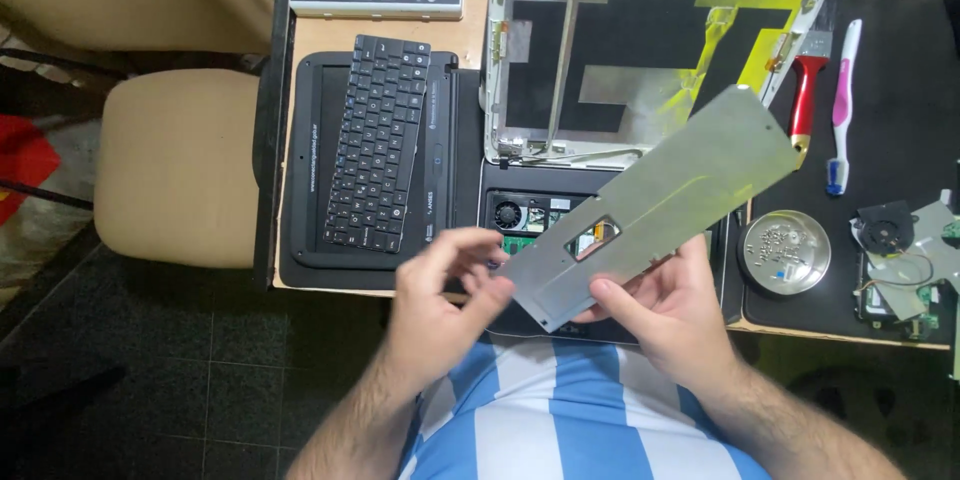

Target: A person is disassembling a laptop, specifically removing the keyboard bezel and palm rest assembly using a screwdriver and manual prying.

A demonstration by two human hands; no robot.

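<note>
Grey metal shield plate (655,190) w/ cutout held tilted above open laptop base (530,212), left hand (440,300) fingers pinching near-left edge, right hand (670,310) clamped on near edge, loose keyboard (380,140) left, white lid shell (650,40) far, red-handled brush (805,90) right.

A beige padded chair (180,165) stands beside the wooden desk (330,45) on dark tiles (150,380).
</note>
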